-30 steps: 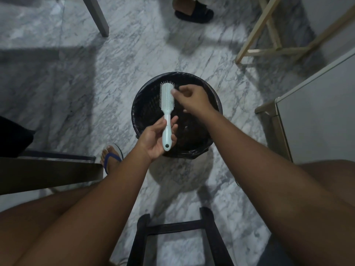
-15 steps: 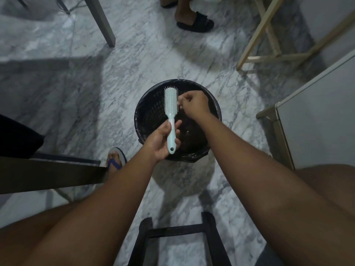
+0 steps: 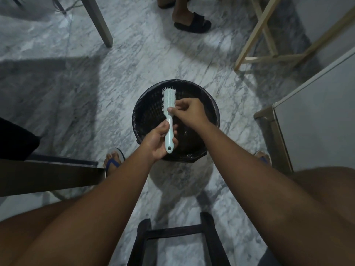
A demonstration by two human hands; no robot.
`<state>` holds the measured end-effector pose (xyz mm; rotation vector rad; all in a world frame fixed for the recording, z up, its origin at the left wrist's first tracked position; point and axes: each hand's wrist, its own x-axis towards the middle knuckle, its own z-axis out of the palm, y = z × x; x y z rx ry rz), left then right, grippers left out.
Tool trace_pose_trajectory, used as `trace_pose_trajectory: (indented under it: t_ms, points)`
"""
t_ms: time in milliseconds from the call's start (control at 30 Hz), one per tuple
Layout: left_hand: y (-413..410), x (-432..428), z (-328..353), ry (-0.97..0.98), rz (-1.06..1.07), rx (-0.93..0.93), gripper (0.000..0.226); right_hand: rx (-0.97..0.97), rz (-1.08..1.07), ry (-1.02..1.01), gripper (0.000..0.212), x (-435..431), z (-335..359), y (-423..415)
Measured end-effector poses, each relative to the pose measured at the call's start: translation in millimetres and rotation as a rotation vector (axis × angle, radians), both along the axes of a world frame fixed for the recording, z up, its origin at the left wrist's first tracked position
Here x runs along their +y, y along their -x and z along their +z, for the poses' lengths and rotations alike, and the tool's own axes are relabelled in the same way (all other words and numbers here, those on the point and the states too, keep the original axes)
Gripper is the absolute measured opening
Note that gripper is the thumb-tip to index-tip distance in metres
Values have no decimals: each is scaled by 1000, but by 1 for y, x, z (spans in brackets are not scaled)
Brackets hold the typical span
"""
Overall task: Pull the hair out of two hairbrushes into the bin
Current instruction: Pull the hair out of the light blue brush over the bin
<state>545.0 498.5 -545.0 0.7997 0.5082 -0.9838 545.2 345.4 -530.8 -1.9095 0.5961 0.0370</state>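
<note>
The grey-veined marble floor (image 3: 134, 60) fills most of the view, smooth and glossy. On it stands the round black bin (image 3: 215, 112), its mesh wall lined with a crinkled dark bag; it sits lower in the view than half a second ago, and more of the far sandalled foot (image 3: 192, 22) now shows. Above the bin's mouth the pale mint plastic hairbrush (image 3: 169, 104) points away from the person, its narrow oval head ringed with fine bristles. The left hand (image 3: 159, 141) is wrapped round the handle, whose holed end pokes out below the fingers. The right hand (image 3: 189, 112), earlier beside the middle of the head, has slid down to the head's near end, fingertips pinched narrow against the bristles. Whether hair lies between them cannot be told.
</note>
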Motion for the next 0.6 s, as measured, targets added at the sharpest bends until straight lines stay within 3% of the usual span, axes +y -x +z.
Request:
trace_pose_trajectory:
  t_ms: [267,433,567,600]
  points:
    - [1,4,-4,29,15,24,33,25,29,63,14,-10,5,-5]
    - [-1,13,-11,31,8,13,37,125,-172,26,20,-26,3,1]
    - [2,20,-15,65,-48,-13,42,68,-126,19,29,-18,-2,1]
    - [3,21,-15,74,-63,-25,42,28,-89,29,42,-13,1,1]
